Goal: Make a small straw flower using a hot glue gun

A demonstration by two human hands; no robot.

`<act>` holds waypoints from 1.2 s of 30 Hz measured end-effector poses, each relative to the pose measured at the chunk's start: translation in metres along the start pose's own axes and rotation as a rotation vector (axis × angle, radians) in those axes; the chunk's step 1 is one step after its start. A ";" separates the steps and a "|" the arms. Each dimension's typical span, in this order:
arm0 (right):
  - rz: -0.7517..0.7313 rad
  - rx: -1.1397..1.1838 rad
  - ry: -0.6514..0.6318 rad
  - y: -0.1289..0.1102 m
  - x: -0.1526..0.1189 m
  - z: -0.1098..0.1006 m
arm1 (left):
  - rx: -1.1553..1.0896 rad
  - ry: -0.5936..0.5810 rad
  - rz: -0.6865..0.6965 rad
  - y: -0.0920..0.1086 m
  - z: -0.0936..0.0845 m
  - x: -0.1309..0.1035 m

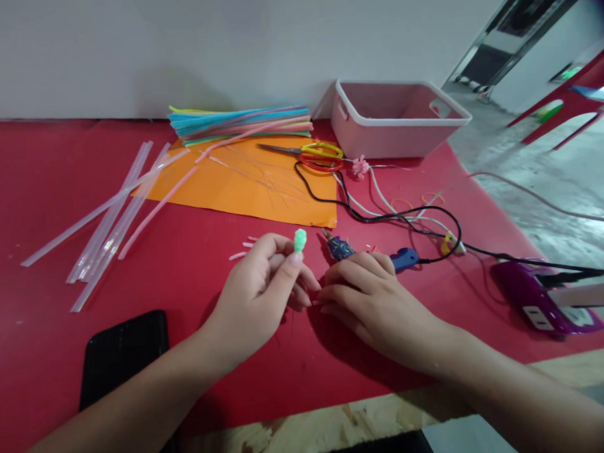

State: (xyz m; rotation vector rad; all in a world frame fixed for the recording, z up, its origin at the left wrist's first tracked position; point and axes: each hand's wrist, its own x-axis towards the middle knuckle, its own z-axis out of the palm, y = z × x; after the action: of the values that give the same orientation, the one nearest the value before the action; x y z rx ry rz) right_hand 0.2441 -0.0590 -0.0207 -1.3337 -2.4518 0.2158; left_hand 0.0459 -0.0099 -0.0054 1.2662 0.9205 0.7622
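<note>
My left hand point(265, 288) is closed in a pinch around a small green fuzzy bud point(300, 240), which looks like twisted pipe cleaner. A thin stem hangs faintly below that hand. Close by on the right, my right hand point(368, 297) is bent low over the red tabletop, fingers pressed together; what its fingertips hold is too small to make out. Behind the right hand lies a blue glue gun point(404, 258), its speckled front point(339, 247) and metal tip pointing away, partly hidden. Short pink pipe cleaner pieces point(238, 255) lie left of my left hand.
Glue sticks point(108, 215), an orange sheet point(230, 183), a pipe cleaner bundle point(237, 122), scissors point(323, 152) and a pink bin point(388, 136) stand farther back. A pink fuzzy flower point(360, 167) lies near cables. A black phone point(122, 354) and a purple power strip point(535, 303) flank me.
</note>
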 end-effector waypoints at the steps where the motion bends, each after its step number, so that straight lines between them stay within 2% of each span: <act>1: 0.006 -0.001 -0.016 0.000 0.000 0.001 | 0.019 -0.013 -0.011 0.000 0.000 0.000; 5: 0.012 -0.031 -0.053 0.001 -0.001 0.005 | 0.106 -0.060 -0.024 -0.003 0.000 0.000; 7: -0.013 -0.017 -0.018 0.002 -0.002 0.003 | 0.129 -0.067 -0.017 -0.004 -0.001 0.000; 10: -0.052 0.119 0.149 0.003 -0.002 -0.004 | 0.145 -0.065 -0.013 -0.005 -0.001 0.000; 13: -0.004 0.229 0.335 0.005 -0.003 -0.012 | 0.199 -0.052 -0.015 -0.004 -0.001 0.000; 16: 0.044 0.211 0.425 0.007 -0.004 -0.016 | 0.274 -0.049 0.014 -0.002 -0.001 -0.001; 22: 0.096 0.284 0.490 0.007 -0.007 -0.016 | 0.378 -0.087 0.109 -0.001 -0.001 -0.005; 28: 0.016 0.147 0.481 0.005 -0.004 -0.022 | 0.513 -0.111 0.212 -0.003 0.000 -0.008; 31: 0.001 0.051 0.498 0.004 -0.001 -0.021 | 0.571 -0.125 0.232 -0.005 0.001 -0.010; 36: -0.055 0.040 0.488 0.005 0.000 -0.019 | 0.576 -0.152 0.243 -0.007 0.003 -0.011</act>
State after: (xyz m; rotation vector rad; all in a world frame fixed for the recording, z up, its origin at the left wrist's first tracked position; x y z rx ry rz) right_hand 0.2551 -0.0563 -0.0046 -1.1380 -2.0566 -0.0699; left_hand 0.0436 -0.0223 -0.0104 1.9417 0.9011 0.5917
